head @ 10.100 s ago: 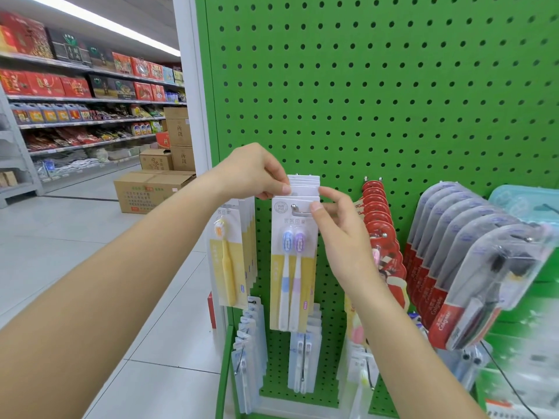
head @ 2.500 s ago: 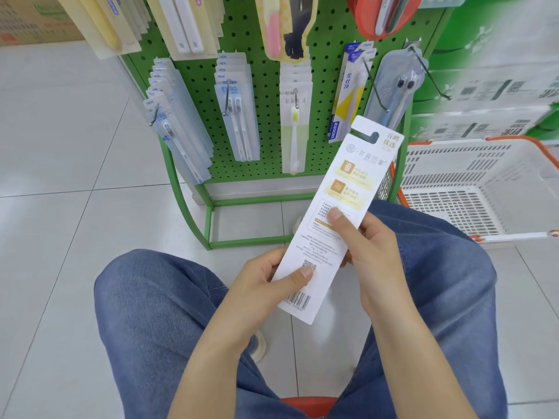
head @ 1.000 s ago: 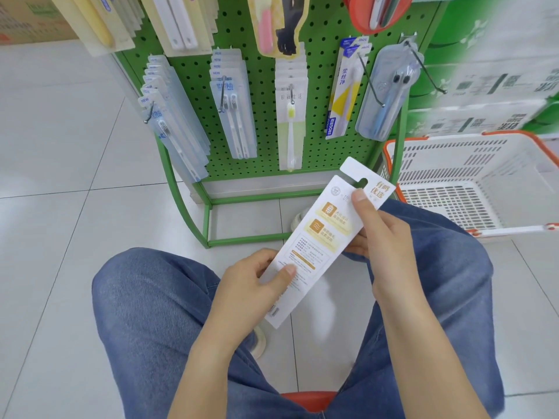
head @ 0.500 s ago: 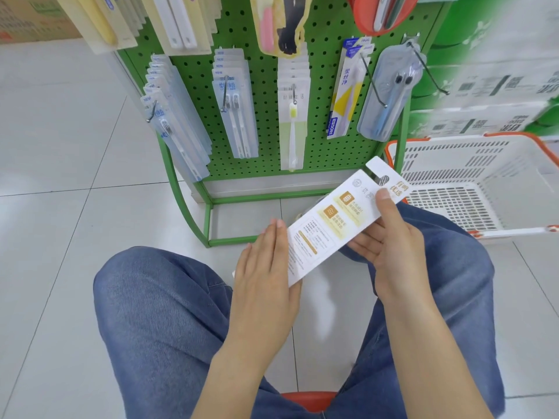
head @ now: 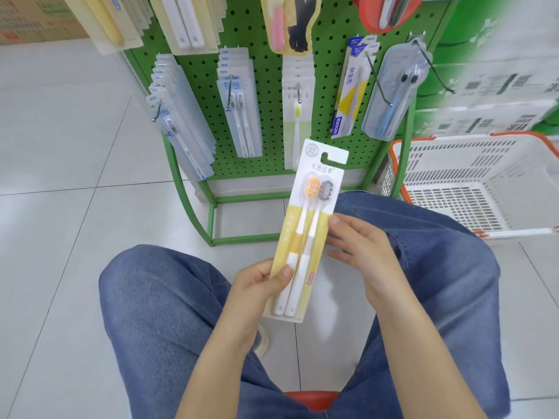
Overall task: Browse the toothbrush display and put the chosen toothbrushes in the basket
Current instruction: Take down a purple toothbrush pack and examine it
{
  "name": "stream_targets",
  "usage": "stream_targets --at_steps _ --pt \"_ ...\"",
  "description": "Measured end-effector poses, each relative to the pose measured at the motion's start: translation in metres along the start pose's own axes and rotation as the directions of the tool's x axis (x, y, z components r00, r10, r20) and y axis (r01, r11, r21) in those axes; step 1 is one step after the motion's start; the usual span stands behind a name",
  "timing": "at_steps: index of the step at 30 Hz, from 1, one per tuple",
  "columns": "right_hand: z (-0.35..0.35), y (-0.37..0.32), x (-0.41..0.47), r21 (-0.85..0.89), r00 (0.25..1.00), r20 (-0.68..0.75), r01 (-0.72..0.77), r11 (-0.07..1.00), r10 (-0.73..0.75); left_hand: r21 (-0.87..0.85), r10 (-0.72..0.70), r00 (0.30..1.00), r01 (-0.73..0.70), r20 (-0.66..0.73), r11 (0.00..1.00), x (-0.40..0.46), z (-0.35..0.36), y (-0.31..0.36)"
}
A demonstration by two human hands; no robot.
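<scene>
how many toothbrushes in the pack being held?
2, side by side in the yellow-and-white blister pack gripped by the left hand: orange-headed brush on the left, grey-headed brush on the right. None appears hidden.

The upper packs [head: 187, 22] on the pegboard [head: 269, 95] are running off the top edge, so their headers and hooks are not showing. The red pack [head: 387, 13] at top centre-right is being cut the same way. The shelf boxes [head: 496, 95] at upper right are blurring, their print unreadable. The basket [head: 472, 189] is passing out of the right edge. The left hand [head: 257, 285] is covering the lower left of the held pack [head: 305, 237], its fingers lying behind the card; small print there is too fine to read. The stool [head: 311, 399] is mostly hiding beneath the jeans [head: 157, 313].
</scene>
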State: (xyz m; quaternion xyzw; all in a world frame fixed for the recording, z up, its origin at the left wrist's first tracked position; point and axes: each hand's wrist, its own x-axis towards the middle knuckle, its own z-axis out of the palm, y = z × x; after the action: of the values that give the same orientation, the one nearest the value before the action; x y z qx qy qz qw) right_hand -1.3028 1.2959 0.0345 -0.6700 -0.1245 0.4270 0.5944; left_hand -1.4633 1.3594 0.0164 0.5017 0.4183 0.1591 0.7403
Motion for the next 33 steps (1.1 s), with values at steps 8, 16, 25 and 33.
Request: stream_targets --at_steps 8,16,25,33 --pt "0.007 -0.006 0.000 0.119 0.987 -0.005 0.158 0.980 -0.158 0.032 0.013 0.998 -0.015 0.064 0.999 0.006 0.007 0.012" --pt "0.036 -0.058 0.011 0.009 0.941 0.105 0.322 0.947 -0.321 0.133 0.356 0.926 -0.340 -0.127 0.931 0.023 -0.011 0.129" --pt "0.090 -0.140 0.032 -0.007 0.832 0.308 0.487 0.873 -0.461 0.404 0.635 0.770 -0.562 -0.064 0.721 0.009 -0.053 0.258" --pt "0.130 -0.208 0.039 -0.019 0.719 0.302 0.661 0.750 -0.626 0.627 0.819 0.541 -0.575 -0.191 0.525 -0.007 -0.086 0.323"
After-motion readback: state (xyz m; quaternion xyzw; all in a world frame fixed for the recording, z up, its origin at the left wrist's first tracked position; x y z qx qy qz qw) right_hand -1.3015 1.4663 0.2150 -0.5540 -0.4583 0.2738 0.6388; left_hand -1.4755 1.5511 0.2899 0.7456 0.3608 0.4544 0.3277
